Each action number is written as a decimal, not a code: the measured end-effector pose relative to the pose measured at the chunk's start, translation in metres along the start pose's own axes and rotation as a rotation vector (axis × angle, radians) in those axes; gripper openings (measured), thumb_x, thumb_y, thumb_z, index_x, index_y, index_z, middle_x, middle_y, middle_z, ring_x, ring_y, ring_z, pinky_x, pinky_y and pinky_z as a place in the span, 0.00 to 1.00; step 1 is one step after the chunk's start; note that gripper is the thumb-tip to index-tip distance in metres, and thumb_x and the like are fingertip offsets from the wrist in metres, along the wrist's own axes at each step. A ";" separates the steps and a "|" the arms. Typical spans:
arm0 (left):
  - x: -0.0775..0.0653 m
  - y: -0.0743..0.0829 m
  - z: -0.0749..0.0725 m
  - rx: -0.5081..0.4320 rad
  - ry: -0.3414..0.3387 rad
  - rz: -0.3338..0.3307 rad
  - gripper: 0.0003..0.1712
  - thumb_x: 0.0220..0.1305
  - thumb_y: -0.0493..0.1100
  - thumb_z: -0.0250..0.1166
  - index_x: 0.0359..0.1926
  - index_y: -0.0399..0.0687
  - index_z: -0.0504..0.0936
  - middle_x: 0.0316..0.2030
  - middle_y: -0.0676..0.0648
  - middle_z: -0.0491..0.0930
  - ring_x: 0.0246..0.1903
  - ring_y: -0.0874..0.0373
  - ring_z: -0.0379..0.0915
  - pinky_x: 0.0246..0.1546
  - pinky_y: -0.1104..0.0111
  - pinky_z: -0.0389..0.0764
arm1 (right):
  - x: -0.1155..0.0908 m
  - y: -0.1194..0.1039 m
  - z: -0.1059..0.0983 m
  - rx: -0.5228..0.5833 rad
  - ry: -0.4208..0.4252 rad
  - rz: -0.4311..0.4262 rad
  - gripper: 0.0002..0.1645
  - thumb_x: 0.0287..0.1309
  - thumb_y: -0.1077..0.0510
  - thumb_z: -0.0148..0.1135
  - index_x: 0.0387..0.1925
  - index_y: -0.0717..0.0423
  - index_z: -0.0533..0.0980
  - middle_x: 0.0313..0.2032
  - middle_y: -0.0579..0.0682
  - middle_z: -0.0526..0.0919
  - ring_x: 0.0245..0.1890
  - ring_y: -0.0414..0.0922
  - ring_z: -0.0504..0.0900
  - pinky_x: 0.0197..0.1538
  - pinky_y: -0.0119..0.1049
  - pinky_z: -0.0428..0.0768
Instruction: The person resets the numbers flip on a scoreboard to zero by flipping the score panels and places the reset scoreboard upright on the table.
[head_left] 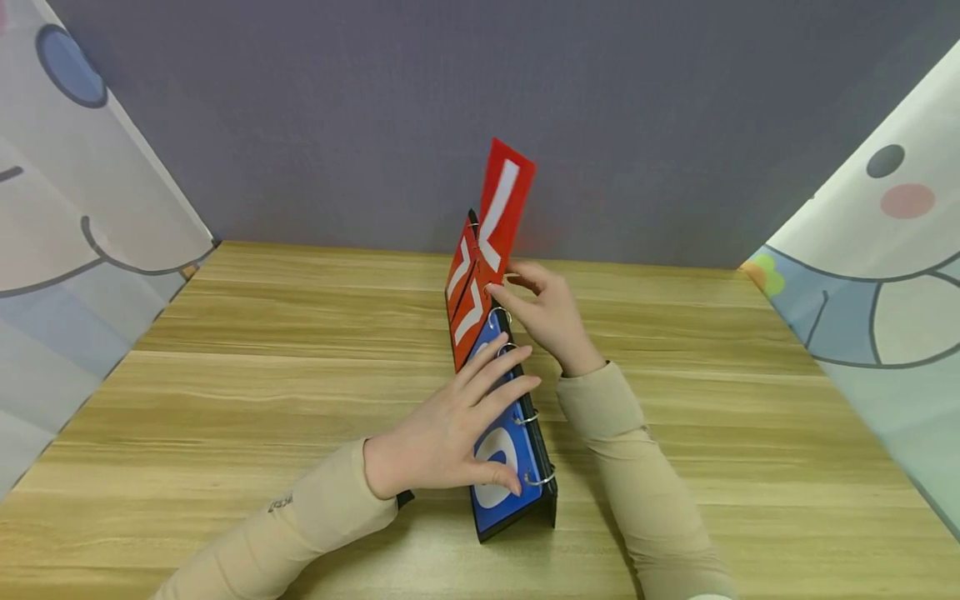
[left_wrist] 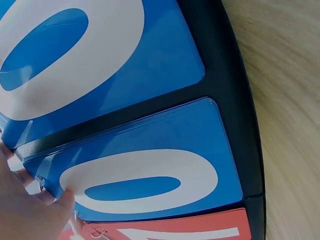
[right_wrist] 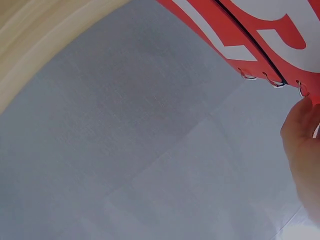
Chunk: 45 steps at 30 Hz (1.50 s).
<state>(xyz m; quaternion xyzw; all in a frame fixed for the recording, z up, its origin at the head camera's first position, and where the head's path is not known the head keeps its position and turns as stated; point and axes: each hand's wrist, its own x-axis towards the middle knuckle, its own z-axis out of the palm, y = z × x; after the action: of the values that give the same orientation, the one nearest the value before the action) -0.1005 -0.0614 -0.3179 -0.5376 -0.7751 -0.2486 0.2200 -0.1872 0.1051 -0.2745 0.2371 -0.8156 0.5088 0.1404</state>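
A tabletop flip scoreboard (head_left: pixel 552 500) with a black frame stands on the wooden table, its red and blue number cards hung on metal rings. One red number card (head_left: pixel 504 204) sticks up above the top edge, tilted. At its lower end my right hand (head_left: pixel 551 317) pinches it between thumb and fingers, close to the rings. Spread fingers of my left hand (head_left: pixel 457 425) lie across the blue cards (head_left: pixel 528 492), tips reaching past the top edge. In the left wrist view, the large and small blue cards (left_wrist: pixel 150 130) show white zeros.
The wooden table (head_left: pixel 300 333) extends on both sides of the scoreboard. Behind it rises a grey panel (head_left: pixel 337 125). Cartoon-printed sheets (head_left: pixel 847 250) hang at left and right. A small dark piece (head_left: pixel 405 498) shows beside the left cuff.
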 end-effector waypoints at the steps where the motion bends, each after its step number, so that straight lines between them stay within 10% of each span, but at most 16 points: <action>1: 0.000 0.000 0.000 0.000 0.001 0.001 0.50 0.57 0.74 0.44 0.67 0.41 0.57 0.69 0.37 0.51 0.71 0.36 0.41 0.68 0.51 0.53 | 0.001 0.000 0.000 -0.010 -0.005 -0.013 0.22 0.58 0.57 0.62 0.53 0.63 0.77 0.52 0.59 0.80 0.55 0.52 0.76 0.58 0.42 0.73; 30: -0.001 -0.001 0.000 -0.002 -0.012 -0.011 0.50 0.57 0.74 0.41 0.68 0.41 0.56 0.70 0.38 0.50 0.72 0.37 0.38 0.69 0.52 0.52 | 0.006 0.003 -0.004 -0.108 -0.222 -0.148 0.15 0.70 0.58 0.46 0.36 0.61 0.78 0.52 0.57 0.77 0.59 0.51 0.68 0.61 0.44 0.64; 39: -0.001 0.000 -0.001 -0.008 -0.015 -0.013 0.50 0.57 0.73 0.43 0.67 0.40 0.57 0.70 0.37 0.50 0.72 0.38 0.38 0.68 0.51 0.53 | 0.011 0.018 -0.009 0.378 0.017 0.289 0.19 0.70 0.58 0.44 0.51 0.71 0.69 0.57 0.63 0.69 0.61 0.54 0.67 0.66 0.45 0.63; 45: -0.001 0.001 -0.002 -0.011 -0.031 -0.026 0.51 0.57 0.74 0.41 0.68 0.41 0.56 0.71 0.38 0.49 0.72 0.38 0.37 0.68 0.51 0.54 | 0.011 0.036 -0.011 0.465 -0.094 0.610 0.29 0.70 0.53 0.44 0.65 0.65 0.58 0.69 0.60 0.55 0.70 0.60 0.53 0.70 0.54 0.49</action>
<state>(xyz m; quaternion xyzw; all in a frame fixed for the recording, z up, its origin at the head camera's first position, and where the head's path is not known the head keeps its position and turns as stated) -0.0992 -0.0631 -0.3172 -0.5325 -0.7839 -0.2471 0.2019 -0.2157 0.1253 -0.2915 0.0324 -0.7172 0.6870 -0.1123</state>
